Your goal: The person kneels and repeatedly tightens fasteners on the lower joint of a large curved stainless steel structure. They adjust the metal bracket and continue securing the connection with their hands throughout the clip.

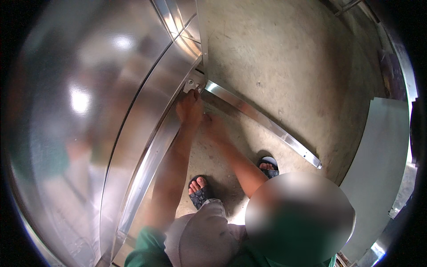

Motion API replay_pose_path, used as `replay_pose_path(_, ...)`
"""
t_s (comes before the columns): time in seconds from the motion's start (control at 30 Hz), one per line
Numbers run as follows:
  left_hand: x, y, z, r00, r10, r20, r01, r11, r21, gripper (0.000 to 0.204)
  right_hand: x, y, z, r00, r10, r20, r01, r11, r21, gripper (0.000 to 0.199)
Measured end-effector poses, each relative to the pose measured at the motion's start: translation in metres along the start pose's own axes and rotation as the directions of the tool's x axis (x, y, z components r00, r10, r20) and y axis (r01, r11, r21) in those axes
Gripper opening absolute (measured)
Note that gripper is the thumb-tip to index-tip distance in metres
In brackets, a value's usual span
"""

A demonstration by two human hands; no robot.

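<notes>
My left hand [190, 107] is closed, its fingertips up against a small metal bracket [190, 84] at the lower corner of a shiny steel cabinet [84, 147]. Two bolt heads or screws show on that bracket. Whatever the fingers pinch there is too small to make out. Just below and to the right, my right hand [213, 127] has its fingers curled in; what they hold, if anything, is hidden. From the bracket a long steel bar [262, 120] runs out to the right, low over the floor, with a small bolt-like end piece [319, 165] at its far tip.
Along the cabinet's lower edge lies a steel rail [153, 158], left of my arms. My sandalled feet [201, 189] stand on the concrete floor [284, 53] between cabinet and bar. A pale grey panel [380, 147] is at the right. A blurred round patch covers the lower right.
</notes>
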State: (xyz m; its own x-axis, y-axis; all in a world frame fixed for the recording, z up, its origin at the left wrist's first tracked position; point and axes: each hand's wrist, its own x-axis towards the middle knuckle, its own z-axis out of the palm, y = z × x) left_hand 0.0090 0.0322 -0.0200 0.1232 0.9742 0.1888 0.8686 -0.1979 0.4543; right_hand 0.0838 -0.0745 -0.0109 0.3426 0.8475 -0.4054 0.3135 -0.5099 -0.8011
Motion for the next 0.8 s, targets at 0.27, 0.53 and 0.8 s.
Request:
replay_pose_path(0.27, 0.028, 0.002, -0.013, 0.571, -0.399, 0.717, 0.816, 0.178, -0.551, 0.026, 0.066, -0.094, -0.116, 0.877, -0.48, -0.018, 0.439, 0.816, -0.376, 0.024)
replay_pose_path(0.53, 0.028, 0.001, -0.016, 0.424, -0.048, 0.904, 0.538, -0.79, -0.294, 0.018, 0.07, -0.112, -0.113, 0.884, -0.448, -0.13, 0.429, 0.89, -0.154, 0.028)
replay_pose_path(0.8, 0.029, -0.013, -0.04, 0.803, -0.182, 0.567, 0.558, 0.562, -0.611, 0.022, 0.008, -0.045, -0.096, 0.953, -0.295, -0.063, 0.289, 0.953, -0.09, 0.026)
